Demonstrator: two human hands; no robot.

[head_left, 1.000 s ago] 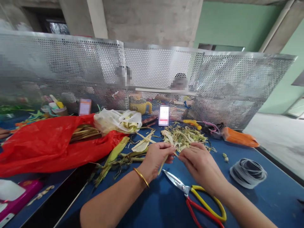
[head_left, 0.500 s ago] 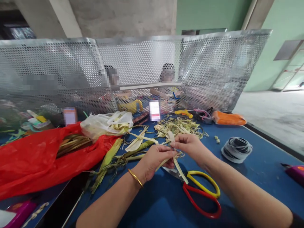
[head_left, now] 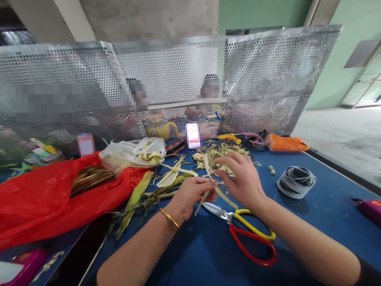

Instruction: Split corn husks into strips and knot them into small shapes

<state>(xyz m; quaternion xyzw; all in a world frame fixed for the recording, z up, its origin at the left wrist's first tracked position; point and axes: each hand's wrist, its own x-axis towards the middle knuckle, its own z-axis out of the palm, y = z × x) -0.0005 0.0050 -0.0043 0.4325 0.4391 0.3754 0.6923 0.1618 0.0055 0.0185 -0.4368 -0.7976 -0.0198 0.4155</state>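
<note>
Pale corn husk strips (head_left: 222, 195) cross at the fingertips of my left hand (head_left: 195, 194), which pinches them over the table. One strip points up, others hang down to the left and right. My right hand (head_left: 242, 178) is beside them with thumb and fingers apart, holding nothing that I can see. Below the hands lie scissors (head_left: 228, 216) with one yellow and one red handle. A heap of husk scraps (head_left: 220, 155) lies just beyond my hands. Green corn husks (head_left: 138, 198) lie left of my left hand.
A red plastic bag (head_left: 38, 198) and a white plastic bag (head_left: 119, 157) lie on the left. At right are a coil of grey strip (head_left: 296, 182), an orange packet (head_left: 287, 143) and a purple tool (head_left: 369, 208). A lit phone (head_left: 193, 135) stands before the perforated screen (head_left: 172, 67); people sit behind it.
My right hand has let go of the upright husk strip and moved right, its fingers spreading. My left hand keeps its pinch. More of the scissors' blades shows now.
</note>
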